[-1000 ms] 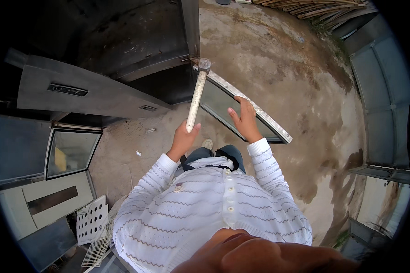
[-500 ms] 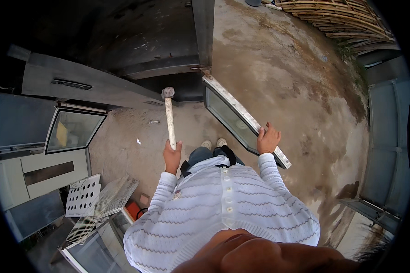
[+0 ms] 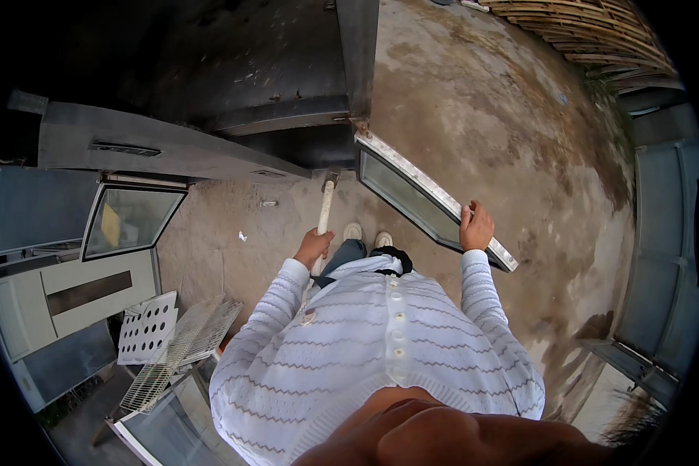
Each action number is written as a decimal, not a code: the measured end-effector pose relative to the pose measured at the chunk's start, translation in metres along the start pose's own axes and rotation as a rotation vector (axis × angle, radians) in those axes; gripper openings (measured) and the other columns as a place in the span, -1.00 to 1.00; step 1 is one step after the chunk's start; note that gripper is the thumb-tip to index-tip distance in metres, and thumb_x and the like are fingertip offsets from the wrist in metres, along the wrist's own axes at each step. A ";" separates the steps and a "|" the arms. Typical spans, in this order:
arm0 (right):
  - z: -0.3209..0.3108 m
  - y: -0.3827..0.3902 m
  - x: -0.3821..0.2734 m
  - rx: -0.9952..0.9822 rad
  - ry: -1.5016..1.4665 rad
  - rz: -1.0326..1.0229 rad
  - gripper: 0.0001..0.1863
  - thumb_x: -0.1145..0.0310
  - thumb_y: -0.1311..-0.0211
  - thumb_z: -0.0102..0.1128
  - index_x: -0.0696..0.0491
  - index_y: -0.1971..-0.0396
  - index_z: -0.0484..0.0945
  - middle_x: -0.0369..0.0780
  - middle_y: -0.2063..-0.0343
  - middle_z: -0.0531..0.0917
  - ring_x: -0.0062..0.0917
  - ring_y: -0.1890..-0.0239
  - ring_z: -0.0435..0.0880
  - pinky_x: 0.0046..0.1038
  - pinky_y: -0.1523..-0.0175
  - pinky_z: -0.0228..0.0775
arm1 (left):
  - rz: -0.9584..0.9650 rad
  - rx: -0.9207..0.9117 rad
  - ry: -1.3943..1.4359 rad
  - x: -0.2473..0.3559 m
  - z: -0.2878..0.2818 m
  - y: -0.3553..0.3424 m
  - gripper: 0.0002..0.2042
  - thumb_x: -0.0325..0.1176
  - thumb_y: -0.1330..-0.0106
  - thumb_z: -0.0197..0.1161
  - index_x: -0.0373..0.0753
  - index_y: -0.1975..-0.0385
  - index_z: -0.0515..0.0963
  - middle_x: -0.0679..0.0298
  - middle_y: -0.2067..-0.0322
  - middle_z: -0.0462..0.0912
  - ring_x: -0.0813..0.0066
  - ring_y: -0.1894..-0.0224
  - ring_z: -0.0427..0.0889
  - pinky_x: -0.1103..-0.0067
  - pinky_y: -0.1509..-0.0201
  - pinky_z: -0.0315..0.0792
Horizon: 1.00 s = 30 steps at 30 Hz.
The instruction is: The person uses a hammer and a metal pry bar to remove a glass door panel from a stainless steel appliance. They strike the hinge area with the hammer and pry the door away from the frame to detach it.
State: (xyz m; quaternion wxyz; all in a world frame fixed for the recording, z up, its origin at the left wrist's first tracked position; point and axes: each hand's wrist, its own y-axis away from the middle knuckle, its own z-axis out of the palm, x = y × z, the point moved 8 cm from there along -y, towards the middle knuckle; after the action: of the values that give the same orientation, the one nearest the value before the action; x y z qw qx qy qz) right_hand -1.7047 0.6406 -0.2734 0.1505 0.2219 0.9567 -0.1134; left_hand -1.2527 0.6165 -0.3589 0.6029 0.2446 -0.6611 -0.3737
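Observation:
My left hand (image 3: 313,245) is closed round the pale handle of a hammer (image 3: 327,208). The hammer's dark head is near the front of a large dark metal cabinet (image 3: 179,141), close to its lower opening; whether they touch I cannot tell. A glass door (image 3: 412,194) with a worn silvery edge stands swung out from the cabinet's right corner. Over the free end of that edge, my right hand (image 3: 476,227) has its fingers curled, gripping the door.
Another glass door (image 3: 132,221) hangs out on the left. Below it are pale panels (image 3: 85,291), a perforated white sheet (image 3: 146,329) and wire racks (image 3: 182,342). Bamboo strips (image 3: 582,31) are piled far right, and a grey metal gate (image 3: 664,233) stands at right.
My left hand has brought the hammer rightward and its head lower, nearer the glass door. The view has shifted slightly; my right hand stays on the door's edge.

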 end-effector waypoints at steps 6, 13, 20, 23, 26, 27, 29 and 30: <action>0.003 0.005 0.002 -0.009 0.011 0.023 -0.64 0.04 -0.35 0.01 0.00 0.13 0.56 -0.18 0.25 0.69 -0.24 0.16 0.62 -0.20 -0.01 0.37 | 0.267 -0.022 -0.170 0.107 0.002 0.005 -0.76 -0.23 -0.32 0.27 -0.19 0.37 0.36 0.47 0.67 0.30 0.71 0.71 0.25 0.65 0.69 0.17; 0.001 0.001 -0.001 0.008 0.006 -0.005 -0.66 0.06 -0.34 0.02 0.01 0.15 0.56 -0.18 0.28 0.69 -0.22 0.22 0.65 -0.19 0.05 0.39 | 0.408 -0.103 -0.098 0.171 0.025 0.062 -0.68 -0.12 -0.30 0.31 -0.23 0.27 0.41 0.46 0.64 0.32 0.75 0.69 0.24 0.66 0.67 0.16; -0.002 0.003 -0.003 0.031 0.020 0.004 -0.67 0.07 -0.33 0.04 0.00 0.17 0.57 -0.17 0.31 0.69 -0.21 0.23 0.65 -0.19 0.07 0.40 | -0.009 -0.059 0.046 0.069 0.001 0.021 -0.69 -0.12 -0.34 0.28 -0.11 0.41 0.29 0.51 0.68 0.22 0.73 0.74 0.14 0.67 0.72 0.13; -0.001 0.002 -0.003 0.018 -0.006 0.008 -0.68 0.06 -0.32 0.05 0.00 0.20 0.58 -0.15 0.33 0.69 -0.20 0.25 0.65 -0.19 0.09 0.41 | -0.122 -0.027 0.050 0.025 -0.017 -0.002 -0.70 -0.16 -0.33 0.28 -0.11 0.43 0.28 0.50 0.68 0.24 0.72 0.73 0.18 0.67 0.72 0.14; -0.001 0.002 -0.001 0.022 -0.036 0.009 -0.68 0.06 -0.31 0.06 0.01 0.22 0.59 -0.13 0.34 0.69 -0.19 0.27 0.65 -0.18 0.11 0.43 | -0.173 -0.004 -0.008 0.019 -0.022 -0.008 -0.70 -0.18 -0.33 0.28 -0.13 0.43 0.29 0.49 0.68 0.25 0.72 0.73 0.20 0.66 0.72 0.16; -0.002 0.002 -0.001 0.025 -0.034 0.010 -0.68 0.06 -0.32 0.06 0.01 0.23 0.59 -0.13 0.34 0.69 -0.18 0.28 0.65 -0.18 0.12 0.43 | -0.178 0.006 -0.037 0.022 -0.023 -0.010 -0.71 -0.18 -0.32 0.28 -0.14 0.43 0.29 0.49 0.68 0.26 0.71 0.73 0.20 0.66 0.72 0.16; -0.003 0.003 -0.002 0.025 -0.035 0.010 -0.68 0.06 -0.32 0.06 0.01 0.23 0.59 -0.12 0.34 0.68 -0.18 0.28 0.65 -0.17 0.13 0.44 | -0.110 -0.050 -0.044 0.062 -0.006 -0.010 -0.70 -0.17 -0.33 0.28 -0.14 0.41 0.30 0.49 0.68 0.26 0.71 0.73 0.20 0.65 0.71 0.17; -0.003 0.002 -0.004 0.024 -0.035 0.007 -0.68 0.06 -0.32 0.06 0.01 0.23 0.59 -0.12 0.34 0.68 -0.17 0.28 0.66 -0.17 0.14 0.44 | -0.073 -0.076 -0.049 0.085 0.002 -0.008 -0.70 -0.16 -0.33 0.28 -0.14 0.40 0.30 0.49 0.68 0.26 0.71 0.73 0.21 0.65 0.71 0.17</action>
State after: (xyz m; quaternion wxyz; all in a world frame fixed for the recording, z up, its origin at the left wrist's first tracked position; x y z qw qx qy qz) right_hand -1.7009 0.6415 -0.2690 0.1648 0.2251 0.9517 -0.1282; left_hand -1.2684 0.5468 -0.3129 0.5814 0.2364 -0.6516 -0.4260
